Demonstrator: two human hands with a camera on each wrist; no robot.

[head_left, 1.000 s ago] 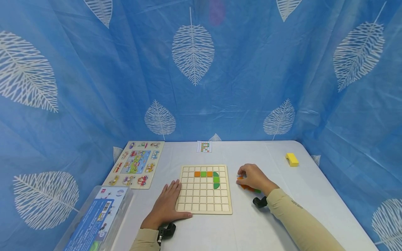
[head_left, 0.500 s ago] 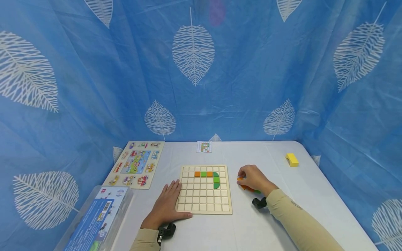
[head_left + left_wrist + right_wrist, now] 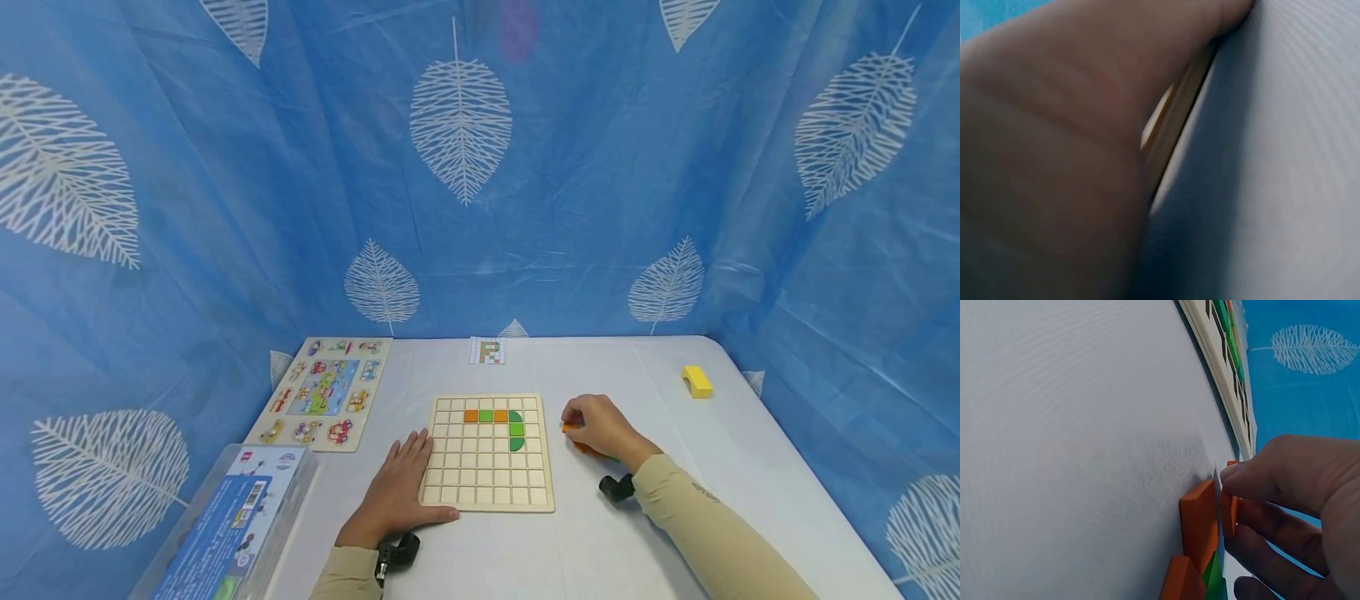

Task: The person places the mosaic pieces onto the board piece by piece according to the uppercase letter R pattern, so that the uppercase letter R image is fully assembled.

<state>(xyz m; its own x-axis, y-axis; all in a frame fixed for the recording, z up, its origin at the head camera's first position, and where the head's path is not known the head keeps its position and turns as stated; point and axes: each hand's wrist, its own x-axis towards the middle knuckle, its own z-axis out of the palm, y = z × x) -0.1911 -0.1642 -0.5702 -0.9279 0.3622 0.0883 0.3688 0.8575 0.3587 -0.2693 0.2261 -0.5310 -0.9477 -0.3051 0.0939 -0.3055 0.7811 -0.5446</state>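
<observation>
Right hand (image 3: pixel 606 427) shifted left, pinching orange block (image 3: pixel 1229 515) | left hand (image 3: pixel 399 490) splayed against board (image 3: pixel 485 476) | yellow arch (image 3: pixel 699 383) well apart

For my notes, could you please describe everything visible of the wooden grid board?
The wooden grid board looks pale and roughly square, its small cells set inside a plain border. It lies flat on the white table. Six orange and green tiles form a hook on its far part. The left hand straddles its near left corner, seemingly touching.
</observation>
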